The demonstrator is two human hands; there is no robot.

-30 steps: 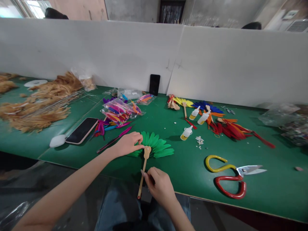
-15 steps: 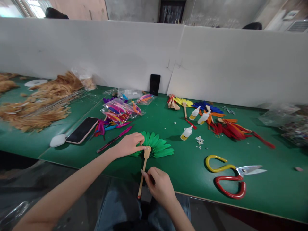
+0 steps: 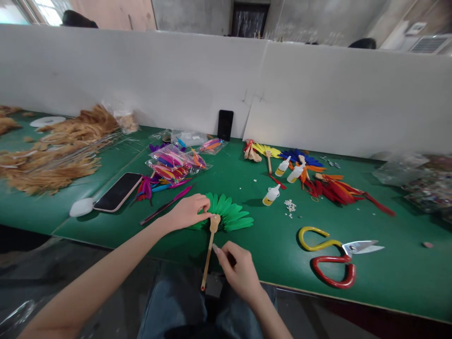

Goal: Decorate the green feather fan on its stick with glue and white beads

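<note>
A fan of green feathers (image 3: 231,214) lies at the table's front edge, its wooden handle (image 3: 208,259) sticking out past the edge toward me. My left hand (image 3: 187,212) is closed on the fan at its left side, thumb at the top of the handle where the feathers meet. Beside the handle, on its right, my right hand (image 3: 238,266) has its fingers curled, with the thumb near the stick; whatever is between the fingers is hidden. A white glue bottle (image 3: 271,195) stands beyond the fan, near small white beads (image 3: 290,205).
Scissors (image 3: 344,247) lie at the right, blades pointing right. Two more bottles, yellow and blue feather fans (image 3: 300,157) and red feathers stand or lie behind. Bagged feathers (image 3: 174,162), a phone (image 3: 118,192) and tan fibres (image 3: 63,160) lie left. A white partition (image 3: 176,75) runs behind.
My right hand has moved slightly right, with its thumb a little away from the handle. My left hand keeps its place on the fan. The view has shifted slightly.
</note>
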